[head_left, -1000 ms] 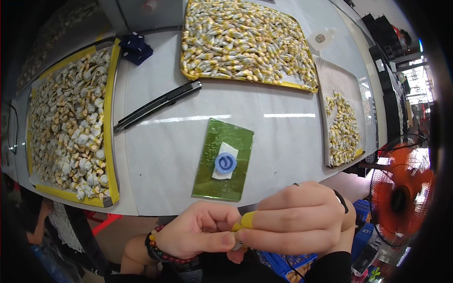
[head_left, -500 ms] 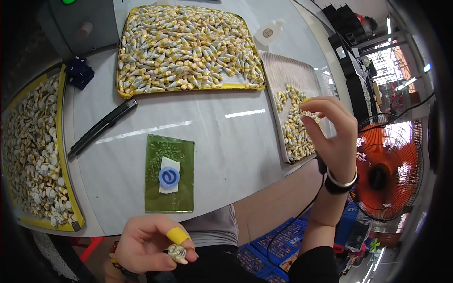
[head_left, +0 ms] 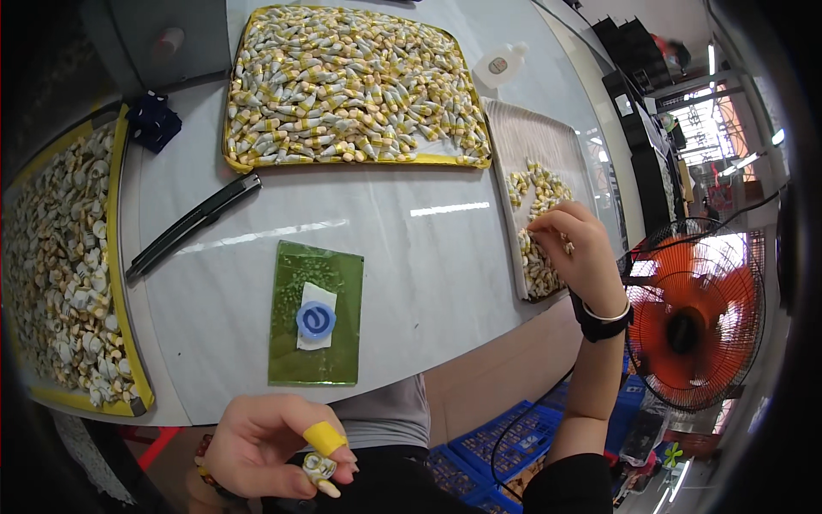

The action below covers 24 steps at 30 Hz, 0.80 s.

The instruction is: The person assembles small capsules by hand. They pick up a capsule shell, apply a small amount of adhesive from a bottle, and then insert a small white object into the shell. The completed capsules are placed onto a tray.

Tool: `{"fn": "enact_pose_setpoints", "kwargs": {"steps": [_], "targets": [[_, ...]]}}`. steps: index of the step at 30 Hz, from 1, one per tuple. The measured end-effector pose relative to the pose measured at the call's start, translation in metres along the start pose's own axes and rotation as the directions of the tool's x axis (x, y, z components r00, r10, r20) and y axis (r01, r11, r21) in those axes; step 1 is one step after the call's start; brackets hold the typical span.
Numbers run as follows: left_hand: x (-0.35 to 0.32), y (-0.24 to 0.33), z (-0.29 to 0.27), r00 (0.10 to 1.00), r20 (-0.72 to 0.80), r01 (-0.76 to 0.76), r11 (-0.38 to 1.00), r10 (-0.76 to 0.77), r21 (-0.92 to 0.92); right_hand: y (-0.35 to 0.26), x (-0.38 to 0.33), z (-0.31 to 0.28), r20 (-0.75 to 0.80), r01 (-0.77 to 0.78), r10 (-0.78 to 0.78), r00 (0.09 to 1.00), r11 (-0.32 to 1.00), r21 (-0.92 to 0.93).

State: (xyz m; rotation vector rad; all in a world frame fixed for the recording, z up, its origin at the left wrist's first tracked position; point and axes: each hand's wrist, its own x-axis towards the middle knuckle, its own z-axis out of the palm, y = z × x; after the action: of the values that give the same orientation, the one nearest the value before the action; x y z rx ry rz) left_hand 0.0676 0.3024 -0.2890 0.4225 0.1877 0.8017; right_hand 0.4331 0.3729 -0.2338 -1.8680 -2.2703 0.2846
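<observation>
At the table's near edge, my left hand point(head_left: 265, 445) pinches a small white-and-yellow piece point(head_left: 319, 468) between thumb and fingers. It has a rounded, ringed end and a pale tip; yellow tape wraps one finger. My right hand point(head_left: 586, 257) reaches over the lined tray point(head_left: 535, 133) at the right, fingers drawn together among small white-and-yellow cone-shaped pieces point(head_left: 539, 270). What its fingertips hold, if anything, is hidden. Between the hands and farther in lies a green glass plate point(head_left: 291, 347), bearing a white pad point(head_left: 318, 293) and a round blue cap-like thing point(head_left: 317, 320).
A large yellow-rimmed tray point(head_left: 360, 162) full of similar pieces fills the far middle. Another yellow-edged tray point(head_left: 120, 257) stands at the left. A black bar-shaped tool point(head_left: 193, 227), a dark cloth point(head_left: 154, 122) and a white bottle point(head_left: 499, 66) lie around; an orange fan point(head_left: 693, 317) stands right.
My right hand has come down onto the pieces in the right tray, and its spread fingers have closed together. My left hand keeps its hold, with the piece slightly turned.
</observation>
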Motion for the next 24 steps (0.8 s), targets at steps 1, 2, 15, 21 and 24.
{"fn": "enact_pose_setpoints", "kwargs": {"steps": [1, 2, 15, 21, 24], "targets": [[0.000, -0.001, -0.001, 1.000, -0.016, -0.015, 1.000, 0.015, -0.015, -0.003, -0.001, 0.000, -0.006, -0.015, 0.015, 1.000, 1.000, 0.002], [-0.001, -0.003, -0.001, 0.999, -0.032, -0.030, 0.999, 0.029, -0.030, -0.004, -0.001, 0.000, -0.012, -0.030, 0.030, 0.999, 1.000, 0.003], [-0.004, 0.003, -0.002, 0.998, -0.029, -0.062, 0.984, 0.058, -0.165, -0.005, -0.002, -0.002, 0.011, -0.023, 0.025, 1.000, 0.993, -0.115], [-0.007, 0.001, -0.004, 0.999, -0.002, -0.048, 0.983, 0.048, -0.176, -0.011, 0.007, 0.001, -0.030, 0.052, -0.057, 0.998, 0.990, -0.134], [-0.010, 0.002, -0.004, 0.998, -0.010, -0.059, 0.984, 0.058, -0.170, -0.015, 0.007, -0.003, -0.089, 0.066, -0.075, 0.993, 0.993, -0.095]]}}
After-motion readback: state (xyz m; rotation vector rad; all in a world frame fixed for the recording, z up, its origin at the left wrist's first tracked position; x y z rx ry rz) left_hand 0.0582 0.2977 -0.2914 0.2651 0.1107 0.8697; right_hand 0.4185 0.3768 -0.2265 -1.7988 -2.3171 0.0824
